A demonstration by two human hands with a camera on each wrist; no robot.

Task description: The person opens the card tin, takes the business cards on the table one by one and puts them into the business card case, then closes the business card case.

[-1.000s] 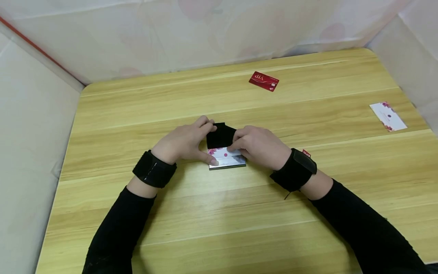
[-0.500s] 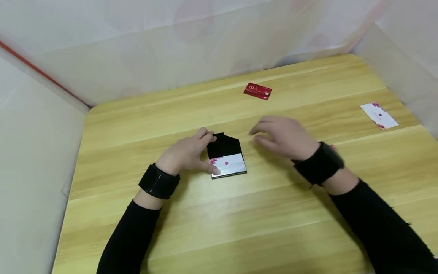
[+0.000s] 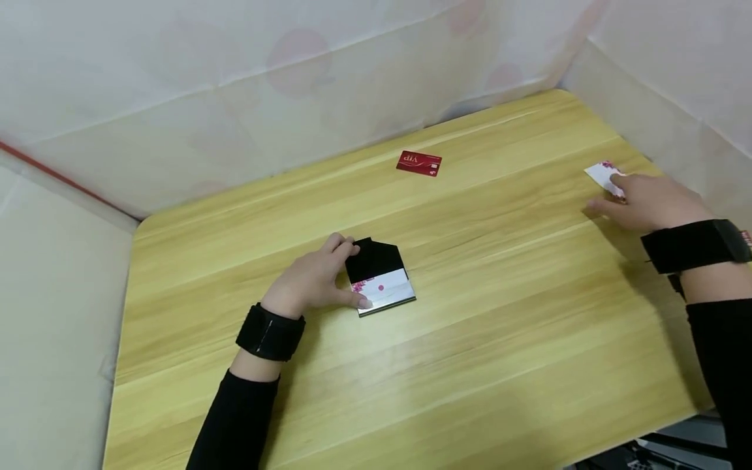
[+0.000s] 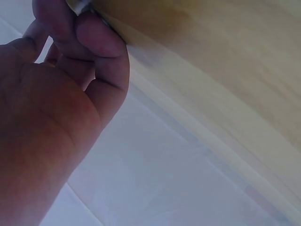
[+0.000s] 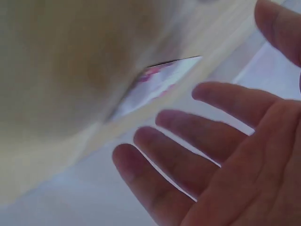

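Observation:
My left hand [image 3: 307, 281] grips the left side of a black card case [image 3: 378, 258], thumb at the near edge and fingers curled at the far corner. The case lies with its black flap folded back, and a white flower-printed card [image 3: 395, 284] shows in its near half. In the left wrist view the curled fingers [image 4: 110, 70] hide most of the case. Far to the right, my right hand [image 3: 655, 199] hovers over another white card with pink flowers [image 3: 599, 173], partly covering it. The right wrist view shows its fingers spread, apart from that card [image 5: 155, 87].
A red VIP card [image 3: 419, 163] lies toward the back of the wooden table [image 3: 470, 339]. Pale printed sheeting [image 3: 235, 117] hangs behind the table and at both sides. Dark objects [image 3: 634, 455] show below the table's front right edge.
My right hand has left the card case and swept right to the loose white card. The left hand stays on the case. The head view has shifted to the right.

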